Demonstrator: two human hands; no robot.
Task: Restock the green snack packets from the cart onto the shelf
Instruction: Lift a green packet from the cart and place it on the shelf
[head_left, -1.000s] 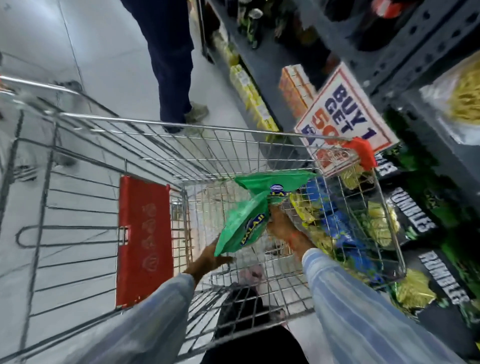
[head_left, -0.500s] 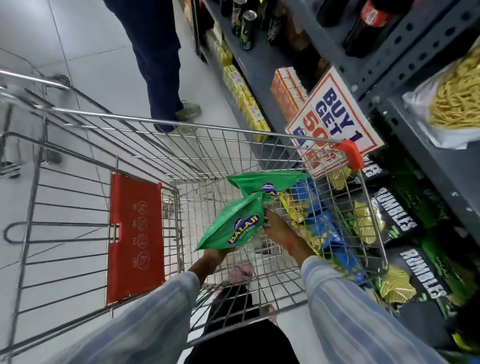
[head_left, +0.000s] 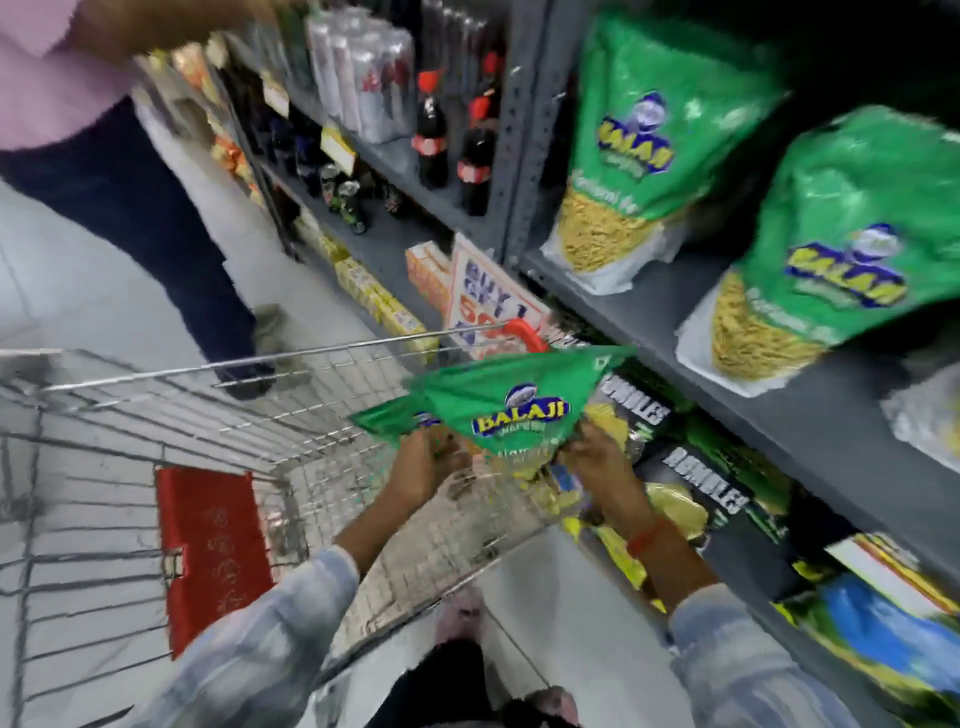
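Two green Balaji snack packets (head_left: 511, 405) are held together above the right side of the wire cart (head_left: 218, 426). My left hand (head_left: 428, 462) grips their lower left part and my right hand (head_left: 597, 457) grips the lower right part. On the grey shelf (head_left: 691, 338) to the right stand two more green Balaji packets, one at the back (head_left: 639, 130) and one nearer (head_left: 852, 234). The view is blurred by motion.
Another person (head_left: 140, 197) in dark trousers stands past the cart's far end. A "Buy 1" sign (head_left: 493, 306) hangs at the shelf post. Black Rumbles packets (head_left: 701, 478) fill the lower shelf. Cola bottles (head_left: 431, 140) stand further along. A red flap (head_left: 213, 551) sits in the cart.
Both hands have lifted the green packets up out of the cart toward the shelf. The view has swung up and right, revealing the shelf with green packets.
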